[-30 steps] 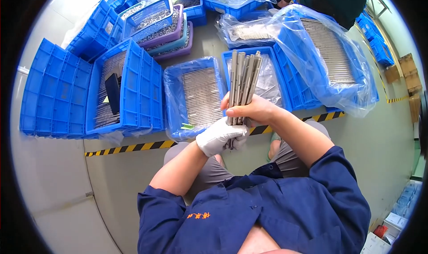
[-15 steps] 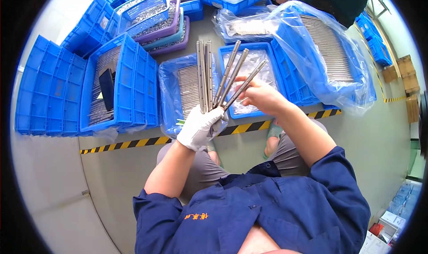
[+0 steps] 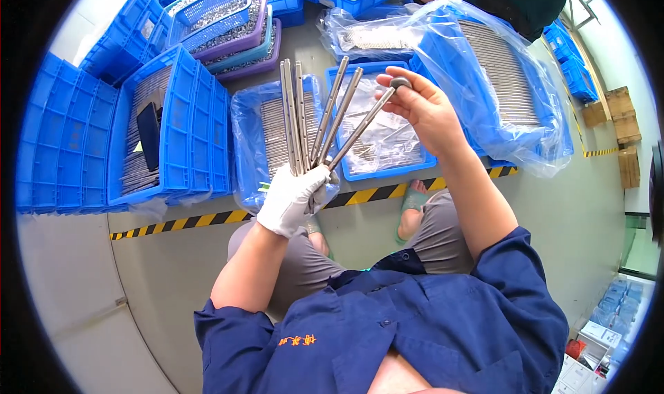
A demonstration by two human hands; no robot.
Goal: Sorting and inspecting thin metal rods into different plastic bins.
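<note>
In its white glove, my left hand [image 3: 294,199] is closed round the lower ends of several slim metal rods [image 3: 294,128], which fan out upward with small holes or marks along them. One metal rod [image 3: 363,129] leans out to the right, toward my bare right hand [image 3: 432,114]. Between the thumb and fingers of that hand is a small dark round piece [image 3: 400,83], pinched at the top of this rod. Whether it touches the rod tip I cannot tell. Below the rods stands a blue crate lined with plastic film [image 3: 243,135], with rows of similar rods in it.
A blue tray [image 3: 391,173] of bagged parts sits in front of me. Stacked blue crates [image 3: 197,117] stand left, one with a dark flat object [image 3: 148,137]. Right is a film-covered crate of rods [image 3: 553,142]. Baskets of small parts [image 3: 266,72] stand behind. Another person [image 3: 515,3] is at the far right.
My right hand has moved up and right, from beside the leaning rod to its tip, and the dark round piece now shows in its fingers. The left hand still grips the rods.
</note>
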